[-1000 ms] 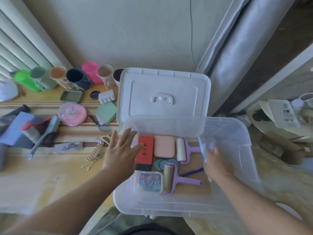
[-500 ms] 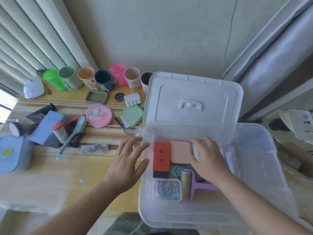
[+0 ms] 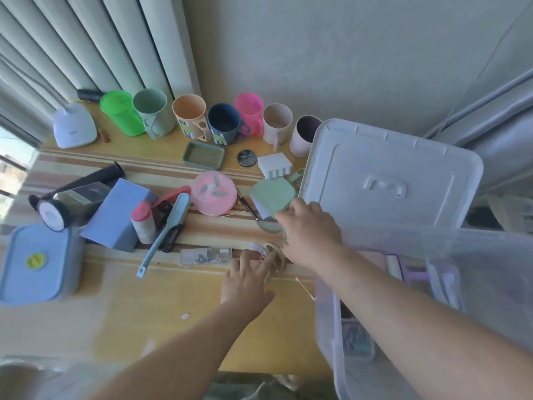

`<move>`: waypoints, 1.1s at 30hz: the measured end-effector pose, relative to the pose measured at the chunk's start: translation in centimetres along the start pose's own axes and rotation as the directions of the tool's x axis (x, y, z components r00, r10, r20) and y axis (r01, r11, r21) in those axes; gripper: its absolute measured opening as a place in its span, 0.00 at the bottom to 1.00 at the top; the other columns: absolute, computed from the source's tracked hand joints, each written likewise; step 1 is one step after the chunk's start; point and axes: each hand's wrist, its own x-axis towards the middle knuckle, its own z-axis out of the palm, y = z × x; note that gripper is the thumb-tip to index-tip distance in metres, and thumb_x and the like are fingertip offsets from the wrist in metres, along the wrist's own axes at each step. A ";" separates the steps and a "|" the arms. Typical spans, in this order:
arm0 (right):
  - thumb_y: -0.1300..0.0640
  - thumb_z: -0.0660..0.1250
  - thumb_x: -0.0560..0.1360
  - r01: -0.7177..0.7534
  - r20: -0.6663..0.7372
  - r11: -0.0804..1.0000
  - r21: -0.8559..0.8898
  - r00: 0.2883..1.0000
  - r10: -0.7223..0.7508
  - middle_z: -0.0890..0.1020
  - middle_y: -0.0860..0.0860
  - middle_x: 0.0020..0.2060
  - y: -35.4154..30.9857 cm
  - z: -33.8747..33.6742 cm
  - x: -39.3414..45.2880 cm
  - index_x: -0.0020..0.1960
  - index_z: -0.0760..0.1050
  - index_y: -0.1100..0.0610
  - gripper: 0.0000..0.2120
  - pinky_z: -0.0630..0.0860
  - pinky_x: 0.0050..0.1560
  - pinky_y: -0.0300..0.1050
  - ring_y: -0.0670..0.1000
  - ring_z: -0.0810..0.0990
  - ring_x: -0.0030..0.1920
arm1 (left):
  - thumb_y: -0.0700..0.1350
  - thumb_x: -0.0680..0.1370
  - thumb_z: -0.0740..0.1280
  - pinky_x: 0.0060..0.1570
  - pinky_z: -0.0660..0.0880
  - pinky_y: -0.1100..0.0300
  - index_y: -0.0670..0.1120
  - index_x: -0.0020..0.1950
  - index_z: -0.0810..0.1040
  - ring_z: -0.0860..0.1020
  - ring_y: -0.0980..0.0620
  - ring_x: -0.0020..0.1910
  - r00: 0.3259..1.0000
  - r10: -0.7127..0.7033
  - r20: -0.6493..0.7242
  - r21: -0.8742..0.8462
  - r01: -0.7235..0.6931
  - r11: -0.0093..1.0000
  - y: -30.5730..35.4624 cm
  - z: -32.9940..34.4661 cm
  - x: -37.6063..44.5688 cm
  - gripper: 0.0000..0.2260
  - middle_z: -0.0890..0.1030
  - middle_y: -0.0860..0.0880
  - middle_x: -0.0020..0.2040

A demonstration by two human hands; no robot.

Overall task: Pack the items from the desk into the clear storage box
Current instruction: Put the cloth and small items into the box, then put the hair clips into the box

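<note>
The clear storage box [image 3: 326,313] stands at the right with its white lid [image 3: 389,183] propped open behind it. Inside I see a purple lint roller [image 3: 415,276] and a small clear case of clips [image 3: 356,339]. My left hand [image 3: 248,281] reaches over the desk, fingers spread, with the fingertips on a beige hair clip [image 3: 274,254]. My right hand [image 3: 310,229] is outside the box at its left corner. Its fingers curl down beside a green brush [image 3: 272,194] and a clear round piece [image 3: 268,227]. What it holds, if anything, is hidden.
Several cups [image 3: 223,127] line the back of the desk. Between them and my hands lie a green soap dish [image 3: 204,155], pink round fan [image 3: 212,192], white ridged block [image 3: 274,166], blue brush [image 3: 165,235], flat clear packet [image 3: 206,256], blue box [image 3: 115,213] and blue lunch box [image 3: 34,264].
My view has swung left over the desk. My right hand left the box and moved left to its corner. My left hand reached forward onto the hair clip.
</note>
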 end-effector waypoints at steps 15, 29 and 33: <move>0.47 0.75 0.74 -0.428 0.248 0.904 -0.010 0.874 0.417 0.51 0.57 0.73 -0.7 7.4 3.8 0.79 0.56 0.42 0.40 0.70 0.65 0.63 0.75 0.61 0.69 | 0.40 0.73 0.64 0.45 0.79 0.49 0.63 0.68 0.69 0.77 0.41 0.60 0.995 0.053 -0.089 -0.221 -0.071 0.973 -10.0 -2.2 -1.9 0.28 0.71 0.49 0.68; 0.40 0.75 0.64 -0.096 -0.078 0.842 0.532 0.984 0.161 0.64 0.48 0.59 -3.2 -1.5 -3.7 0.68 0.60 0.38 0.37 0.80 0.47 0.54 0.58 0.76 0.53 | 0.39 0.76 0.68 0.49 0.69 0.57 0.54 0.71 0.70 0.75 0.51 0.52 0.943 -0.032 -0.331 -0.444 -0.126 0.887 -9.0 -9.8 -4.4 0.25 0.76 0.49 0.61; 0.37 0.74 0.63 0.013 -0.285 0.819 0.573 0.940 0.185 0.64 0.41 0.62 1.5 -6.4 -12.1 0.74 0.57 0.34 0.44 0.79 0.51 0.50 0.49 0.76 0.60 | 0.46 0.74 0.74 0.41 0.67 0.66 0.57 0.66 0.73 0.75 0.63 0.45 0.917 0.030 -0.398 -0.437 -0.219 0.872 -3.2 -14.0 -5.3 0.22 0.77 0.55 0.52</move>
